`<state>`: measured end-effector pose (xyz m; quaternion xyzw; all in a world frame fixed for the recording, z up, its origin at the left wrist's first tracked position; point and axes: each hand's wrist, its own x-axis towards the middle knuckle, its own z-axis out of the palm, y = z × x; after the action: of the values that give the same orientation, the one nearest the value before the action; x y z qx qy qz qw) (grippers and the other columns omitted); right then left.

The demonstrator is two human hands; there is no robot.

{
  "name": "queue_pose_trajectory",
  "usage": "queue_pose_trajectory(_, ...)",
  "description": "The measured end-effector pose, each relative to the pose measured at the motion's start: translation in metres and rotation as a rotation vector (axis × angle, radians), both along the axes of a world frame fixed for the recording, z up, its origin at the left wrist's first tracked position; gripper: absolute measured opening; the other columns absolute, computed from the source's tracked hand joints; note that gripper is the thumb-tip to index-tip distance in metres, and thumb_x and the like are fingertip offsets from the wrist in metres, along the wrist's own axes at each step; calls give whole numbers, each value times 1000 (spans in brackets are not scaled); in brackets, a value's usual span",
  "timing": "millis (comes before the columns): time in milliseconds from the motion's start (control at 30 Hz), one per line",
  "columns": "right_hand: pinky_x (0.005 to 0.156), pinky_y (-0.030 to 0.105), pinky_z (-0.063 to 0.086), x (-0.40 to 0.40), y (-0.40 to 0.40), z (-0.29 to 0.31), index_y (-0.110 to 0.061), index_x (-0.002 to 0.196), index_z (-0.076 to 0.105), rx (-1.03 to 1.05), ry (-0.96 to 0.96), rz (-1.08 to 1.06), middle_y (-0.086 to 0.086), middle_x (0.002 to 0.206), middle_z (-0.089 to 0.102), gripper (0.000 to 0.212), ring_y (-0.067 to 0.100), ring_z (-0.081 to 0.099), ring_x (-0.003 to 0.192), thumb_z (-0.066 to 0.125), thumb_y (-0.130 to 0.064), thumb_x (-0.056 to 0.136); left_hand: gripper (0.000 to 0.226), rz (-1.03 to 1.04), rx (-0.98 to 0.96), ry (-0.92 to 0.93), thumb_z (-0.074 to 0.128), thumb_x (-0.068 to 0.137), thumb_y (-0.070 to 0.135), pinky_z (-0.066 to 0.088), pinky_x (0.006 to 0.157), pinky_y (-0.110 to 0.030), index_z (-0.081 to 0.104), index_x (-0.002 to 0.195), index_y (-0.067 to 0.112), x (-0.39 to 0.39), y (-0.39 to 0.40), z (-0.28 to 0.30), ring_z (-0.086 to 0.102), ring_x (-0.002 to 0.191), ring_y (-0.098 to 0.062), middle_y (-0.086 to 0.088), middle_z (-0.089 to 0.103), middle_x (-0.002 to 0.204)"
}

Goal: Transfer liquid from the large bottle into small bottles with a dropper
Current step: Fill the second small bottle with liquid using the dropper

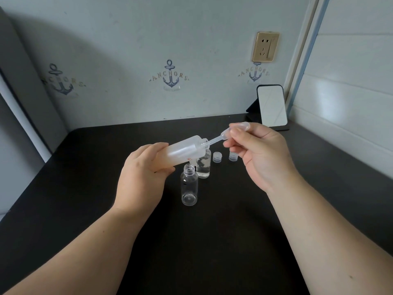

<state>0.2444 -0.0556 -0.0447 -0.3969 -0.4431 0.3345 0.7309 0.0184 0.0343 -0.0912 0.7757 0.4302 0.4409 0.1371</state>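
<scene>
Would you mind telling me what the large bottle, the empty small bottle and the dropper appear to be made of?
Large bottle: likely soft plastic, frosted and milky, only half see-through.
Empty small bottle: clear, glossy, probably hard plastic, possibly glass; the dark table shows through.
Dropper: thin translucent plastic, with a squeezable-looking bulb.

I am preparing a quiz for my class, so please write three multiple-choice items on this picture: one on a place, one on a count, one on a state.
1. Where is the tip of the clear plastic dropper?
A. in the mouth of the tilted frosted plastic large bottle
B. in the empty clear small bottle
C. flat on the table

2. How many ribbed translucent loose caps lie on the black table?
A. none
B. two
C. five

3. What is the state of the nearest clear small bottle?
A. capped and full
B. lying down
C. upright, open, empty

Answers: 1 A, the stem enters its neck; 2 B, one cap and another; 3 C, bare threads, nothing inside.
</scene>
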Motion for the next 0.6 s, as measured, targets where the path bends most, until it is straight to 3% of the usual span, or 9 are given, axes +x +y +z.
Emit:
queue_pose_trajectory(133, 68, 22, 55, -1, 2, -3, -17, 86, 81, 0, 5, 36, 9, 88, 77, 7, 20, 74, 77, 77, -17, 81, 53, -4, -11, -11, 83, 79, 17, 44, 98, -30, 66, 128, 29, 1, 0, 0, 55, 114, -12, 15, 62, 119)
queue_pose_trajectory(333, 71, 23, 55, 4, 2, -3, -6, 98, 74, 14, 37, 46, 8, 93, 77, 30, 20, 73, 80, 80, -26, 77, 54, 10, -25, -24, 83, 79, 17, 39, 93, -26, 65, 127, 30, -1, 1, -1, 54, 111, -11, 19, 59, 113)
queue_pose_trajectory(600, 68, 23, 55, 13, -1, 2, -8, 93, 73, 11, 231, 17, 4, 88, 75, 10, 16, 70, 76, 65, -14, 92, 53, 24, -46, -34, 82, 79, 16, 36, 91, -22, 65, 128, 29, -1, 0, 0, 52, 108, -7, 20, 58, 112)
